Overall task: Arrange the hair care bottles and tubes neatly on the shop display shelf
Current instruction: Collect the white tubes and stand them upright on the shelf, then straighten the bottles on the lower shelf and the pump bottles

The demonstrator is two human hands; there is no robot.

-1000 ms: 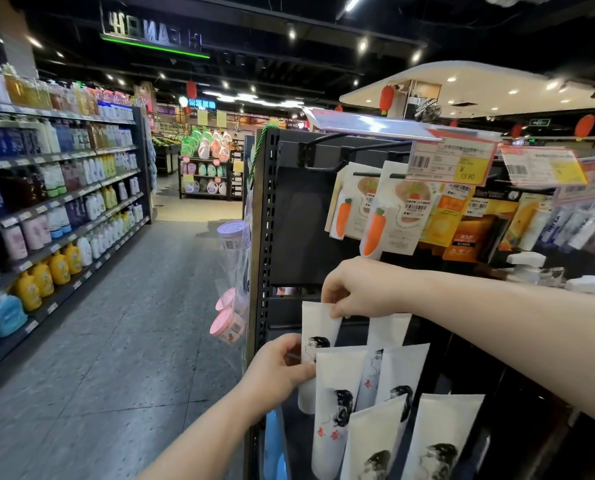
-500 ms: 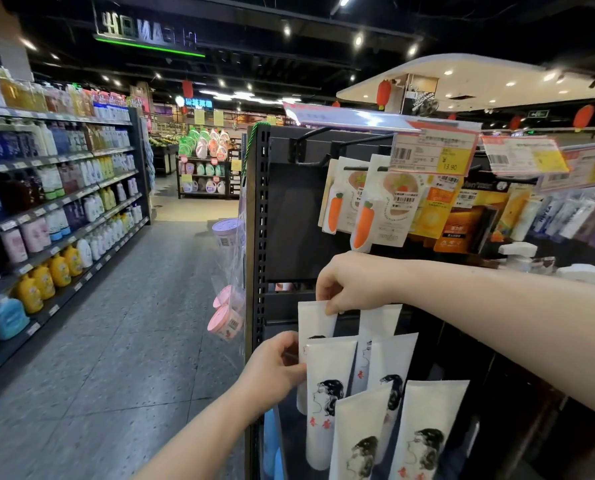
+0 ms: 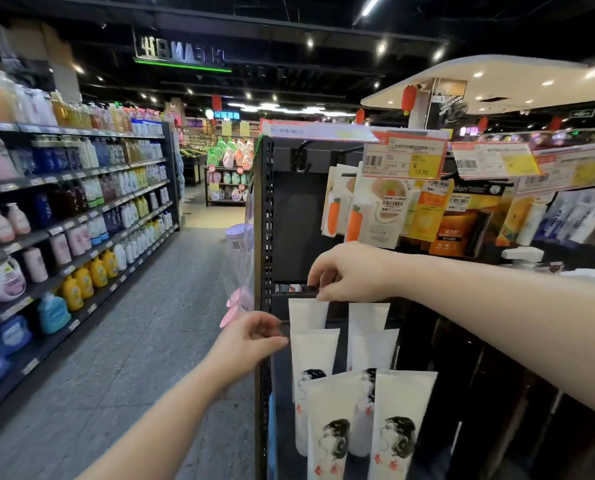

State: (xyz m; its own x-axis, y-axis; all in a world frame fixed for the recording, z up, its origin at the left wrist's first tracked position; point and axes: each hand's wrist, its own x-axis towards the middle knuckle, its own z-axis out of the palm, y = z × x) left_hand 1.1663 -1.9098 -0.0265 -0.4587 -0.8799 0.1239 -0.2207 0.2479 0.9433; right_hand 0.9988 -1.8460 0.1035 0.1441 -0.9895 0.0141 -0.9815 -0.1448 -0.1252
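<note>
Fingers (image 3: 323, 289) of your right hand (image 3: 351, 271) are curled in a pinch on the top edge of the rear tube (image 3: 308, 315), left column of the display rack (image 3: 266, 209).
Your left hand (image 3: 251, 341) is curled at the left edge of the second tube (image 3: 315, 351); can't tell if it grips or only touches. Likely it braces the column while the top pinch squares the rear tube under the rail. Front tubes (image 3: 403, 410) overlap in two columns, printed faces out.

Matt white plastic tubes (image 3: 315, 355), perforated black metal rack (image 3: 266, 209).
</note>
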